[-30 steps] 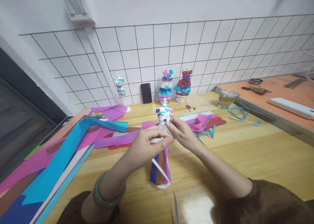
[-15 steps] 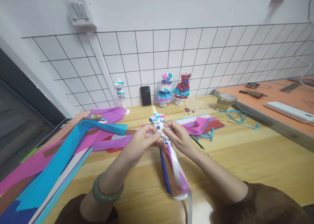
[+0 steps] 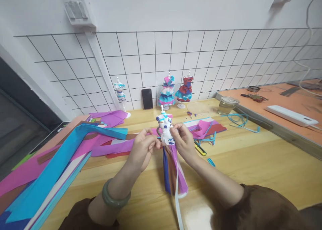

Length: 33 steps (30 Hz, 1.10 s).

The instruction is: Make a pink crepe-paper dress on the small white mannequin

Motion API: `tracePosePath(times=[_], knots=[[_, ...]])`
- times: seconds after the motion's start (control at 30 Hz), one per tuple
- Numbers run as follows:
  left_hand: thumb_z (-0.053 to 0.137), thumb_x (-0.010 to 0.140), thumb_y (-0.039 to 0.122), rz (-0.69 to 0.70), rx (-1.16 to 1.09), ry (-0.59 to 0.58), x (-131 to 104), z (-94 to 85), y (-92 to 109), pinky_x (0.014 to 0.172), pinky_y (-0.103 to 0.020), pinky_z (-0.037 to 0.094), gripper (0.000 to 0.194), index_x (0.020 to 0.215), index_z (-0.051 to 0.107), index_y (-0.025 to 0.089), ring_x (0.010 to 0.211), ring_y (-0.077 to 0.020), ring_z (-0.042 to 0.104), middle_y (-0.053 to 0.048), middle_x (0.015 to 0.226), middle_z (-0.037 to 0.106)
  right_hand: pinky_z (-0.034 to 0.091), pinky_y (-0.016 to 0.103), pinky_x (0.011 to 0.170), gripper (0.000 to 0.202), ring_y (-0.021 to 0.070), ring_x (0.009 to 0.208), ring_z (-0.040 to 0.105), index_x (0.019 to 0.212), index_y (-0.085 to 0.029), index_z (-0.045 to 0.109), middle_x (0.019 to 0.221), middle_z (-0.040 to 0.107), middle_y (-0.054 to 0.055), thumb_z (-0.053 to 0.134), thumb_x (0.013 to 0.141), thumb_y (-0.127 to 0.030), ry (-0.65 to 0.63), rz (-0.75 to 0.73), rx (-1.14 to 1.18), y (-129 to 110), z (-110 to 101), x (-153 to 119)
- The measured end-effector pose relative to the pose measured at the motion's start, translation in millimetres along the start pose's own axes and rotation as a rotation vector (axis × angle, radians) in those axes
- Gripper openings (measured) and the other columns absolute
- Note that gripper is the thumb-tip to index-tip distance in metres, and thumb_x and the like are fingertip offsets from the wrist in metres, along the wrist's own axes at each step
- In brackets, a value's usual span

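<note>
A small white dress form (image 3: 166,131) with blue, pink and turquoise trim at its top stands upright between my hands. My right hand (image 3: 184,141) is closed on its right side, thumb on the front. My left hand (image 3: 146,147) is beside its lower left, fingers pinched together; what they hold, if anything, I cannot make out. Below the form hang strips of blue, brown and purple crepe paper (image 3: 173,176), like a long skirt. A narrow white ribbon (image 3: 178,199) trails from them towards me. A greyish-brown curved piece (image 3: 158,131) shows at the form's left side.
Long crepe paper strips (image 3: 62,156) cover the left. Along the wall stand a phone (image 3: 147,99) and dressed forms (image 3: 166,93). A yellow utility knife (image 3: 200,148), turquoise scraps (image 3: 211,162) and a glass jar (image 3: 227,105) lie or stand to the right.
My left hand has come away from the form's front and moved left. My right hand stays on the form, whose front now shows more. The hanging strips and ribbon have swung left.
</note>
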State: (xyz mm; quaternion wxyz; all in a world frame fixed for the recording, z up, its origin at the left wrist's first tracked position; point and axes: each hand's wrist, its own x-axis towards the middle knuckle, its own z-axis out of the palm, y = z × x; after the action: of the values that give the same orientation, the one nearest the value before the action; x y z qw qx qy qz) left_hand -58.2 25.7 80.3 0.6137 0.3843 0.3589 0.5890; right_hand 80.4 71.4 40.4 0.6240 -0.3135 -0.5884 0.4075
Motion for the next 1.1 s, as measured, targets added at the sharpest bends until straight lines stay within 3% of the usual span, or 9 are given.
tracePosePath(times=[0.13, 0.2, 0.3, 0.4, 0.57, 0.7, 0.93, 1.1], knots=[[0.068, 0.07, 0.019, 0.008, 0.043, 0.075, 6.5, -5.3, -1.4, 0.045, -0.017, 0.031, 0.028, 0.086, 0.044, 0.02, 0.042, -0.0034, 0.031, 0.012, 0.05, 0.038, 0.039, 0.024, 0.06, 0.017, 0.0119, 0.067, 0.047, 0.082, -0.023, 0.047, 0.078, 0.051, -0.001, 0.056, 0.086, -0.037, 0.033, -0.07, 0.027, 1.9, 1.7, -3.6], [0.073, 0.068, 0.025, 0.039, 0.163, 0.07, 8.6, -7.7, -1.9, 0.042, -0.016, 0.026, 0.033, 0.09, 0.049, 0.019, 0.044, -0.0033, 0.032, 0.01, 0.055, 0.04, 0.04, 0.024, 0.063, 0.015, 0.0118, 0.07, 0.048, 0.084, -0.023, 0.048, 0.082, 0.052, -0.001, 0.056, 0.086, -0.036, 0.054, -0.07, 0.049, 2.2, 1.9, -3.8], [0.075, 0.067, 0.029, 0.104, 0.329, 0.054, 9.0, -7.9, -2.3, 0.058, -0.018, 0.04, 0.032, 0.088, 0.055, 0.015, 0.064, -0.0066, 0.049, 0.003, 0.07, 0.054, 0.041, 0.024, 0.065, 0.016, 0.0122, 0.073, 0.05, 0.086, -0.023, 0.049, 0.085, 0.052, -0.001, 0.058, 0.085, -0.036, 0.084, -0.035, 0.096, 1.0, 3.1, -3.4], [0.071, 0.07, 0.033, 0.099, 0.35, -0.008, 6.2, -3.1, -3.1, 0.074, -0.024, 0.044, 0.029, 0.087, 0.056, 0.015, 0.081, -0.0118, 0.056, -0.002, 0.085, 0.061, 0.041, 0.023, 0.062, 0.017, 0.0114, 0.07, 0.049, 0.086, -0.023, 0.048, 0.083, 0.052, -0.002, 0.059, 0.084, -0.036, 0.098, 0.001, 0.151, -1.2, 5.8, -4.5], [0.073, 0.067, 0.027, 0.069, 0.377, -0.08, 0.7, 7.8, -5.0, 0.077, -0.026, 0.045, 0.032, 0.09, 0.054, 0.016, 0.089, -0.0159, 0.059, -0.005, 0.093, 0.064, 0.042, 0.024, 0.061, 0.018, 0.0119, 0.07, 0.049, 0.088, -0.024, 0.046, 0.086, 0.051, -0.001, 0.058, 0.085, -0.037, 0.089, -0.013, 0.059, -2.0, 6.2, -7.4], [0.07, 0.067, 0.023, 0.112, 0.401, -0.01, 0.2, 7.8, -3.9, 0.077, -0.025, 0.046, 0.024, 0.086, 0.057, 0.016, 0.083, -0.0148, 0.061, -0.003, 0.087, 0.066, 0.042, 0.027, 0.064, 0.015, 0.0137, 0.073, 0.049, 0.086, -0.023, 0.047, 0.089, 0.05, 0.002, 0.055, 0.087, -0.036, 0.064, -0.1, -0.163, -3.8, 1.0, -5.7], [0.064, 0.071, 0.019, 0.293, 0.681, 0.077, 0.6, -1.3, 0.2, 0.08, -0.025, 0.044, 0.017, 0.087, 0.061, 0.017, 0.084, -0.0144, 0.061, -0.003, 0.089, 0.067, 0.038, 0.027, 0.064, 0.009, 0.0143, 0.073, 0.047, 0.082, -0.022, 0.049, 0.086, 0.051, 0.003, 0.053, 0.089, -0.023, 0.022, -0.387, -0.434, -20.3, -6.7, -1.9], [0.062, 0.072, 0.019, 0.334, 0.769, 0.118, -0.6, -1.2, 0.9, 0.08, -0.026, 0.044, 0.016, 0.087, 0.061, 0.017, 0.083, -0.0147, 0.061, -0.002, 0.088, 0.067, 0.038, 0.029, 0.063, 0.01, 0.0154, 0.074, 0.049, 0.081, -0.022, 0.05, 0.087, 0.052, 0.004, 0.052, 0.09, -0.024, 0.002, -0.428, -0.501, -24.2, -8.6, -0.7]])
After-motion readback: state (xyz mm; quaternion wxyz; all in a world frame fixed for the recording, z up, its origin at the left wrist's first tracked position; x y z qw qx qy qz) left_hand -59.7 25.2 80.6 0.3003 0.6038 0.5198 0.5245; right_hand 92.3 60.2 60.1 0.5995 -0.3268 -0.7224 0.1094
